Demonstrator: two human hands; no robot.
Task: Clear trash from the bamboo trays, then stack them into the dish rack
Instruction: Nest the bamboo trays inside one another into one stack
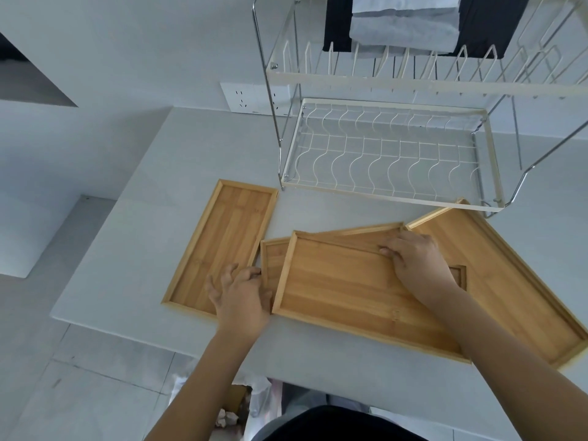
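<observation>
Several empty bamboo trays lie on the white table. A narrow tray lies apart at the left. A middle tray rests tilted on a smaller tray beneath it, and a large tray lies under them at the right. My left hand grips the middle tray's left edge. My right hand presses on its far rim, fingers curled over it. The white wire dish rack stands behind the trays with nothing in it.
A wall socket is behind the rack's left post. Folded cloth hangs above the rack's upper tier. A trash bag with crumpled paper sits on the floor below the table's front edge.
</observation>
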